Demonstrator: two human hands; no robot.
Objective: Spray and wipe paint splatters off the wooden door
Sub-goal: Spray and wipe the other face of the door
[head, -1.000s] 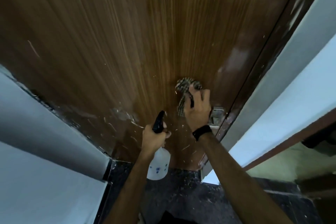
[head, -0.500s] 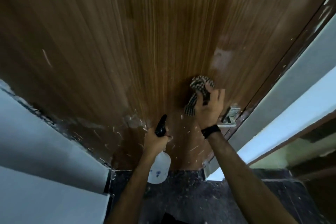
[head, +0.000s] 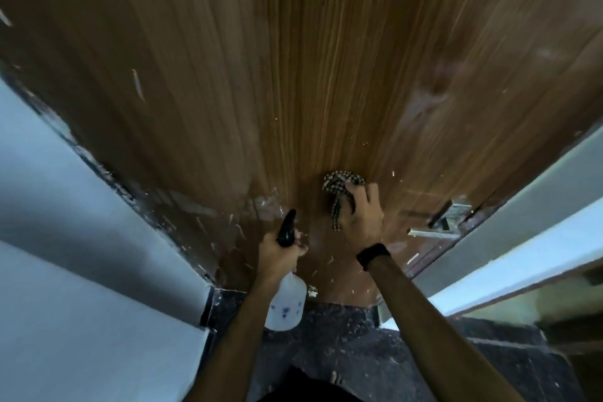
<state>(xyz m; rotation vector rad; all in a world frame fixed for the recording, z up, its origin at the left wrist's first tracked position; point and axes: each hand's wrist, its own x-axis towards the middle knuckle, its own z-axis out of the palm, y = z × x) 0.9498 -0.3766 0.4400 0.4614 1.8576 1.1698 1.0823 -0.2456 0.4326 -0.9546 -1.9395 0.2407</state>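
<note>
My right hand (head: 362, 217) presses a bunched checkered cloth (head: 339, 188) flat against the wooden door (head: 293, 59), fingers curled over the wad, just left of the metal door handle (head: 434, 231). My left hand (head: 280, 254) grips the neck of a white spray bottle (head: 287, 303) — black nozzle up, held close to the door, apart from the cloth. White paint splatters (head: 267, 206) fleck the lower wood beside both hands — thickest toward the left frame.
</note>
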